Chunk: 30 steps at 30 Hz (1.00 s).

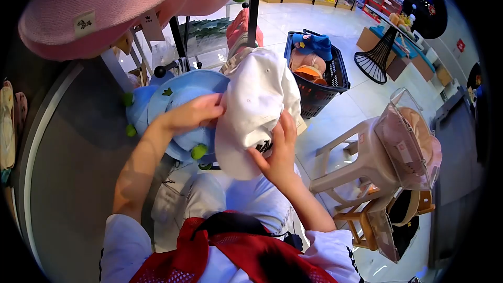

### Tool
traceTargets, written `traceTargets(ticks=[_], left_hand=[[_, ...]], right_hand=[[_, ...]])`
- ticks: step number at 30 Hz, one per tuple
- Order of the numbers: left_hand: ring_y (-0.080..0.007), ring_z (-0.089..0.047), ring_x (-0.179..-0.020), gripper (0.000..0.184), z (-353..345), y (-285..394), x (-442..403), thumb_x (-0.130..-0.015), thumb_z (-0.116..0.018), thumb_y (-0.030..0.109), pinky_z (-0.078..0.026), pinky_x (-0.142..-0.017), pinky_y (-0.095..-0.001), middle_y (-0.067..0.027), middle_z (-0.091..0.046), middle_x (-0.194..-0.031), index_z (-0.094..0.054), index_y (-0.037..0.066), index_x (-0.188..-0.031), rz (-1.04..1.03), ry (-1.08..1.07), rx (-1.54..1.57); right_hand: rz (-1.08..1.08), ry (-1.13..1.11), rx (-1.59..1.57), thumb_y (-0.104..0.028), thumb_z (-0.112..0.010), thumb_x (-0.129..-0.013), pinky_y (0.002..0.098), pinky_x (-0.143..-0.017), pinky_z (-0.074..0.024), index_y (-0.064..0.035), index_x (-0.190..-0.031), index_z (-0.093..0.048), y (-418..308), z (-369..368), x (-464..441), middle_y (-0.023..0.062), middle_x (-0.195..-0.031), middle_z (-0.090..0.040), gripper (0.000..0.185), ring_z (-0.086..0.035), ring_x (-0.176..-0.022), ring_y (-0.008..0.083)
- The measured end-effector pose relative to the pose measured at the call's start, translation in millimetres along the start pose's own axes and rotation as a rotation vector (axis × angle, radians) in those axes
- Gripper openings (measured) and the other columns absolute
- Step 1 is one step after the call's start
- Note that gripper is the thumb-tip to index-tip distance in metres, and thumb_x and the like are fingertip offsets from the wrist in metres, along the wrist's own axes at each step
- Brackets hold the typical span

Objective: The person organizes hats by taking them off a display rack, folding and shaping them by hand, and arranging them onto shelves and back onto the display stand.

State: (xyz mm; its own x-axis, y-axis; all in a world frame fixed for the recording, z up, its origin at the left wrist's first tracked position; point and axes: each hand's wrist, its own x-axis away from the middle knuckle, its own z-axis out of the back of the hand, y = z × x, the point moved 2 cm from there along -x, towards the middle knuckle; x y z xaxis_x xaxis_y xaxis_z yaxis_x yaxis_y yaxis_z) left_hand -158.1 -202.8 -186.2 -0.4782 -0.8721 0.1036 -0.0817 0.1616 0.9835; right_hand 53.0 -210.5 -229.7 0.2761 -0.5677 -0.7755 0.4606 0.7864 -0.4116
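Note:
A white baseball cap with dark lettering above its brim is in front of me on a hat rack. My right hand grips its front right side, thumb near the lettering and fingers on the crown. At the cap's left edge, my left hand has its fingers bent against the white fabric, the tips partly hidden. Behind and below that hand hang light blue hats with green pompoms. Overhead at the upper left is a large pink hat with a small label.
A black shopping basket with several hats stands on the floor beyond the cap. To the right, a beige stool carries a wire basket of pink hats. Below it is a wooden stool. A black rack post rises ahead.

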Motion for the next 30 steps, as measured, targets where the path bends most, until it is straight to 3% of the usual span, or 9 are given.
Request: traceTargets(ticks=[4, 5, 8, 12, 16, 23, 26, 28, 30], left_hand=[[-0.0113, -0.054, -0.080, 0.019, 6.5, -32.2, 10.9, -0.087, -0.043, 0.011, -0.043, -0.071, -0.0205, -0.0030, -0.056, -0.092, -0.044, 0.002, -0.104, -0.126, 0.425, -0.195], [-0.0121, -0.054, -0.078, 0.017, 18.7, -55.8, 4.0, -0.086, -0.045, 0.008, -0.044, -0.069, -0.0239, -0.0047, -0.057, -0.089, -0.046, 0.000, -0.101, -0.300, 0.547, -0.144], [-0.0161, -0.056, -0.080, 0.013, 23.3, -80.4, -0.1, -0.085, -0.045, 0.006, -0.044, -0.070, -0.0263, -0.0085, -0.057, -0.087, -0.049, -0.001, -0.095, -0.382, 0.716, -0.472], [-0.0267, -0.056, -0.083, 0.018, -9.0, -29.7, 15.8, -0.082, -0.044, 0.002, -0.044, -0.073, -0.0301, -0.0154, -0.056, -0.093, -0.050, -0.002, -0.098, -0.609, 1.100, -0.967], [-0.0319, -0.048, -0.102, 0.031, -44.3, 46.9, 8.4, -0.081, -0.048, 0.011, -0.039, -0.085, -0.0357, -0.0187, -0.046, -0.115, -0.046, -0.002, -0.109, -0.953, 0.860, -1.157], [-0.0354, -0.038, -0.112, 0.053, -9.9, -4.6, -56.4, -0.079, -0.051, 0.022, -0.035, -0.089, -0.0384, -0.0173, -0.028, -0.131, -0.032, 0.006, -0.125, -0.594, 0.658, -1.343], [-0.0350, -0.038, -0.112, 0.052, -15.0, -4.4, -47.2, -0.078, -0.051, 0.018, -0.036, -0.088, -0.0386, -0.0175, -0.027, -0.131, -0.032, 0.006, -0.125, -0.584, 0.642, -1.442], [-0.0328, -0.038, -0.113, 0.051, -18.5, -9.5, -34.0, -0.080, -0.049, 0.015, -0.033, -0.092, -0.0368, -0.0188, -0.029, -0.130, -0.030, 0.002, -0.125, -0.626, 0.695, -1.289], [-0.0302, -0.037, -0.114, 0.049, -21.8, -27.1, -16.8, -0.082, -0.048, 0.014, -0.030, -0.094, -0.0357, -0.0195, -0.029, -0.129, -0.029, 0.000, -0.125, -0.788, 0.826, -1.029]], right_hand=[[0.041, -0.115, -0.021, -0.029, -0.067, -0.062, 0.0473, -0.091, -0.0276, -0.0007, -0.115, -0.040, -12.0, 8.5, -3.6, 0.0197, -0.123, -0.035, 0.066, -0.035, -0.111, 0.0374], [0.036, -0.136, 0.009, -0.029, -0.066, -0.063, 0.0471, -0.090, -0.0276, -0.0009, -0.116, -0.040, -14.1, 8.2, -5.5, 0.0194, -0.123, -0.036, 0.066, -0.035, -0.111, 0.0371], [0.050, -0.049, 0.044, -0.024, -0.064, -0.065, 0.0470, -0.092, -0.0258, -0.0027, -0.118, -0.040, -13.2, 7.0, -17.2, 0.0176, -0.124, -0.035, 0.062, -0.036, -0.110, 0.0350], [0.126, 0.050, 0.100, -0.018, -0.061, -0.067, 0.0488, -0.092, -0.0254, -0.0078, -0.110, -0.048, -9.0, 16.0, -52.1, 0.0143, -0.122, -0.038, 0.046, -0.035, -0.112, 0.0328], [0.182, -0.144, 0.156, -0.018, -0.058, -0.069, 0.0507, -0.092, -0.0262, -0.0095, -0.094, -0.056, -5.2, -1.4, -61.5, 0.0085, -0.118, -0.043, 0.027, -0.035, -0.113, 0.0313], [0.175, -0.135, 0.087, -0.016, -0.056, -0.072, 0.0495, -0.094, -0.0252, -0.0037, -0.093, -0.055, 10.7, -19.1, -44.9, 0.0112, -0.121, -0.040, 0.025, -0.033, -0.115, 0.0313], [-0.067, 0.250, -0.303, -0.016, -0.051, -0.075, 0.0401, -0.098, -0.0228, -0.0032, -0.102, -0.053, 48.3, -14.7, -10.6, 0.0132, -0.121, -0.039, 0.030, -0.032, -0.118, 0.0287], [-0.300, 0.421, -0.267, -0.015, -0.043, -0.082, 0.0348, -0.096, -0.0253, -0.0015, -0.106, -0.050, 72.6, -7.7, 0.5, 0.0145, -0.123, -0.037, 0.029, -0.034, -0.116, 0.0257], [-0.556, 0.381, -0.553, -0.016, -0.040, -0.086, 0.0298, -0.090, -0.0320, -0.0002, -0.109, -0.047, 101.9, -16.3, 20.4, 0.0110, -0.114, -0.044, 0.029, -0.042, -0.105, 0.0187]])
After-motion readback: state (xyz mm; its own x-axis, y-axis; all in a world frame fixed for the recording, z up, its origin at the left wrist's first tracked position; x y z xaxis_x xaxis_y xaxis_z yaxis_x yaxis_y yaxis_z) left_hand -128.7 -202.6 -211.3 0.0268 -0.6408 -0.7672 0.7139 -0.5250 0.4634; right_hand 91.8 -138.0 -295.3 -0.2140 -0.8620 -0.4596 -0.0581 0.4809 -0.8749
